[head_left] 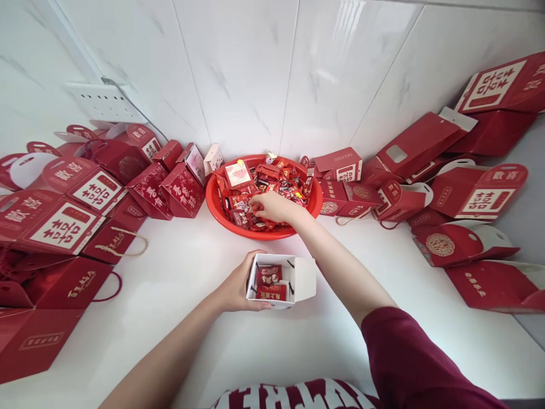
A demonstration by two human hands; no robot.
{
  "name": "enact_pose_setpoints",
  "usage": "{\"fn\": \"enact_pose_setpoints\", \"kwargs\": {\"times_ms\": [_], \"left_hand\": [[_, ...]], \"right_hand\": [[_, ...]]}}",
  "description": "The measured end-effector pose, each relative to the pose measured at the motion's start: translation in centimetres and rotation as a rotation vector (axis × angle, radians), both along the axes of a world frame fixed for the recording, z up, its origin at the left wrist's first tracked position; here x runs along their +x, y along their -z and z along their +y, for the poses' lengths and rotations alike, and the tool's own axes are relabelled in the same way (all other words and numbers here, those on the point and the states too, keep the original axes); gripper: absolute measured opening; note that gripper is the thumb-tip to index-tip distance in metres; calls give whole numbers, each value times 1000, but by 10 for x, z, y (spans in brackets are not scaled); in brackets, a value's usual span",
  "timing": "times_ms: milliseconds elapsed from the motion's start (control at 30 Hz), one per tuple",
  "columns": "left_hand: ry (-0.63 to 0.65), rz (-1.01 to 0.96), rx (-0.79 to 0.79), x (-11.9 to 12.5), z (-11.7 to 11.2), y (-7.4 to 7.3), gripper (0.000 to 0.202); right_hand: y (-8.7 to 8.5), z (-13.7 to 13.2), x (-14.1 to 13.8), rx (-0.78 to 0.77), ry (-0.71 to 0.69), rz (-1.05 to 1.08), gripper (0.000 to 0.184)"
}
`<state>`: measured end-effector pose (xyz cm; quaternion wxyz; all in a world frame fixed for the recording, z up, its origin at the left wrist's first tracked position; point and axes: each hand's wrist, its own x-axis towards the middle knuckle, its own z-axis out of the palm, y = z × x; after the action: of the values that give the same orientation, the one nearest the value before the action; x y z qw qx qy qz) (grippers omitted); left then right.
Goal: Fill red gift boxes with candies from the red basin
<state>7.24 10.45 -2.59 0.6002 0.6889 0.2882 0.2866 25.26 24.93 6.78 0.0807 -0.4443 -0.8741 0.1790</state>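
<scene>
My left hand (240, 287) is wrapped round the side of a small box (251, 292) with a white inside, its flap (305, 278) folded out to the right. In the box lie red wrapped candies (271, 275), and dark cord ends show at its walls. My right hand (272, 207) reaches into a red plastic basin (317, 207) heaped with wrapped candies (272, 184). Its fingers are bent together among the wrappers; what they pinch, if anything, is hidden. A pale square packet (238, 174) lies on the heap near that hand.
Red gift boxes (63, 224) are stacked at the left, some with cord handles. More red boxes (485, 196) crowd the right side. Smaller boxes (183, 187) stand beside the basin. A white tiled wall (242, 74) with a socket strip (102, 102) rises behind the white tabletop (170, 255).
</scene>
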Motion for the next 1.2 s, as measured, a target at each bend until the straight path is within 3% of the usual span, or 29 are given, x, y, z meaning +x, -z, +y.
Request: {"fn": "enact_pose_setpoints", "kwargs": {"times_ms": [167,267,400,500,600,700,800,867,967,1033,1133,1200], "left_hand": [[-8,23,6,0,0,2,97],[-5,15,10,0,0,1,97],[2,-14,-7,1,-1,0,96],[1,-14,-12,2,-2,-1,94],[-5,-18,-2,2,-2,-1,92],[-5,-32,-1,4,-2,0,93],[12,-60,-12,7,-3,1,96],[25,-42,17,4,-2,-1,110],[40,104,95,-13,1,-12,139],[72,230,96,-31,6,-23,139],[77,440,102,-56,12,-39,107],[29,552,175,-63,13,-48,81]], "right_hand": [[13,-6,-16,73,99,-93,43],[17,-6,-11,84,133,-107,33],[14,-2,3,104,117,-13,15],[8,-10,14,153,136,116,22],[1,-33,27,111,136,398,33],[-6,-65,44,-119,-11,683,41],[-13,-96,61,-272,-160,598,39],[-12,-113,73,-212,-129,512,28],[5,-133,89,28,51,541,22],[29,-147,100,207,174,624,21],[75,-170,112,410,322,814,23],[103,-184,118,447,304,849,35]]}}
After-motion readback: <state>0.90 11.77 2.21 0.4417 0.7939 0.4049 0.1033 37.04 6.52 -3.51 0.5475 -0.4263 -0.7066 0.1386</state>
